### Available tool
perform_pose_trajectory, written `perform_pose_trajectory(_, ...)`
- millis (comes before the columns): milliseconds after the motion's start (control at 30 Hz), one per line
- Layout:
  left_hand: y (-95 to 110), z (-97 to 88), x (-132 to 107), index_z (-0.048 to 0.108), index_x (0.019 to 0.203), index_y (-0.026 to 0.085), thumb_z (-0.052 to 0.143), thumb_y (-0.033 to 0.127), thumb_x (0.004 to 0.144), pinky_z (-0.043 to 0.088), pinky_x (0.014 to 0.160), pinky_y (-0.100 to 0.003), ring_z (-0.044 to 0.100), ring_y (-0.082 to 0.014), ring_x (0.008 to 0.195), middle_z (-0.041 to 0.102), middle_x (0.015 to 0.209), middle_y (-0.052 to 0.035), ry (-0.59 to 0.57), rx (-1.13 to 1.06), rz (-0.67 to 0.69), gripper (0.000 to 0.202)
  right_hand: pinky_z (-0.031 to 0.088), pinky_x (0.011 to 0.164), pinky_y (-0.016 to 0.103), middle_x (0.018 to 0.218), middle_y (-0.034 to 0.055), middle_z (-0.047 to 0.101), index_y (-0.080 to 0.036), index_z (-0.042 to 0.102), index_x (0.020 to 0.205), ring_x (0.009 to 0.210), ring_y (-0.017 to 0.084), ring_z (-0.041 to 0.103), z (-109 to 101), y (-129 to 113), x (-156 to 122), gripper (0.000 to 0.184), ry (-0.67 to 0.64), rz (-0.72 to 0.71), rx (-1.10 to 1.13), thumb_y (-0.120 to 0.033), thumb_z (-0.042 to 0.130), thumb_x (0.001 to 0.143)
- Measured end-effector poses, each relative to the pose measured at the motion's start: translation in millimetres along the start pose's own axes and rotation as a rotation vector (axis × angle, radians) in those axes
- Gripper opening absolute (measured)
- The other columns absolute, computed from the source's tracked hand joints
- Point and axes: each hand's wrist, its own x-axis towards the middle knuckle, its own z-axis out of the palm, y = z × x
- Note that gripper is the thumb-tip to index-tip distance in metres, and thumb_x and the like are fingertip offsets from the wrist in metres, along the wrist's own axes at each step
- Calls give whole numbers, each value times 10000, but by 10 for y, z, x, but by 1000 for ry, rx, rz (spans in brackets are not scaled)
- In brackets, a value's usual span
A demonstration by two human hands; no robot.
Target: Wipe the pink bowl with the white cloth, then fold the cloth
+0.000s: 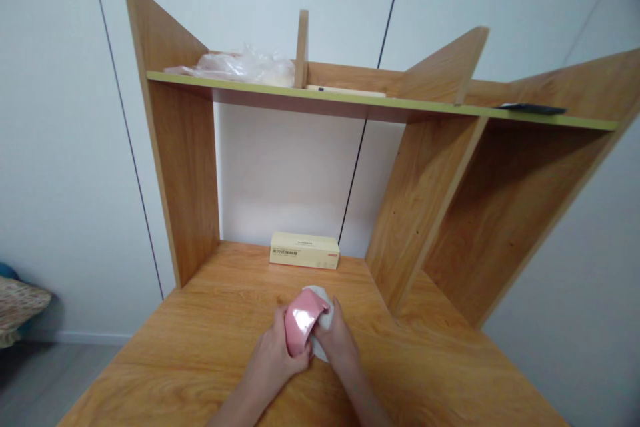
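The left hand point(276, 351) is clasping a glossy pink bowl point(302, 320) over the wooden desk point(215, 320); the right hand point(341, 345) is pinching a white cloth point(327, 320) against it. They're apparently wiping; continuing calls for steadying the bowl while turning it.

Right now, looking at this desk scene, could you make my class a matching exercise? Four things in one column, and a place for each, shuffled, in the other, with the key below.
Things
1. plastic bag
2. pink item
3. cream box
4. white cloth or paper

Places
A. at the back of the wooden desk, beyond both hands
B. at the fingers of the right hand
C. on the shelf, in its leftmost compartment
D. gripped by the left hand

Right pairs
1-C
2-D
3-A
4-B
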Motion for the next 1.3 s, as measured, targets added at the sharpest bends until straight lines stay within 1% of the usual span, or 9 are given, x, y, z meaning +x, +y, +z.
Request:
perform_pose_trajectory(233,32,-44,26,355,1219,140,568,381,689,469,674,-303,636,-276,840,654,950,-122,-2,138,-67,620,440,643,321,804,88,684,-183,312,1324,770,270,645,-100,-144,-45,632,32,-24,-167,-389,496,756)
perform_pose_trajectory(367,142,-124,11,410,1199,170,579,404,673,463,704,-326,635,-292,840,661,955,-115,24,158,-32,600,452,638,323,879,106,678,-173,290,1343,757,269,644,-192,-141,-29,606,103,-192,-252,-369,452,794)
perform_pose_trajectory(500,218,-197,4,474,1120,202,583,455,659,470,641,-319,647,-300,796,676,914,-91,-12,132,-2,537,447,767,308,1054,96,632,-174,332,1318,919,239,603,-224,-82,-11,579,125,-383,-155,-340,466,780)
perform_pose_trajectory(767,209,-232,-11,481,1117,232,608,397,652,460,663,-288,643,-269,808,670,933,-53,8,68,61,510,458,653,289,991,96,653,-175,301,1331,830,247,634,-148,-95,33,662,7,-99,7,-319,514,721)
perform_pose_trajectory(867,160,-214,-11,467,1148,256,595,371,681,453,702,-271,635,-244,837,664,961,-28,-25,27,74,498,468,649,272,977,83,662,-178,329,1319,819,225,638,-108,-53,50,643,-15,-112,163,-341,509,723)
perform_pose_trajectory(933,105,-197,1,438,1203,238,584,363,691,440,771,-289,608,-253,917,626,1072,-53,-31,29,62,546,478,658,269,1001,80,656,-178,348,1310,833,218,635,-82,-15,53,655,-8,-143,257,-365,524,708)
perform_pose_trajectory(1067,-4,-161,28,324,1309,159,584,391,704,394,882,-365,538,-287,1041,515,1228,-126,19,-22,7,698,476,748,294,1077,98,624,-170,445,1243,923,227,605,-40,26,55,600,94,-177,393,-375,539,687)
perform_pose_trajectory(1167,-41,-110,22,191,1359,142,622,423,695,379,914,-386,475,-287,1118,457,1276,-146,33,-130,39,840,451,818,307,1105,103,606,-159,524,1144,980,227,575,-18,13,63,496,165,-146,507,-386,517,704)
perform_pose_trajectory(1300,-67,2,2,176,1349,162,626,359,710,404,896,-377,487,-269,1102,484,1241,-137,23,-248,122,805,489,679,284,849,91,674,-135,605,902,778,223,629,14,-28,52,400,118,-70,599,-466,523,694)
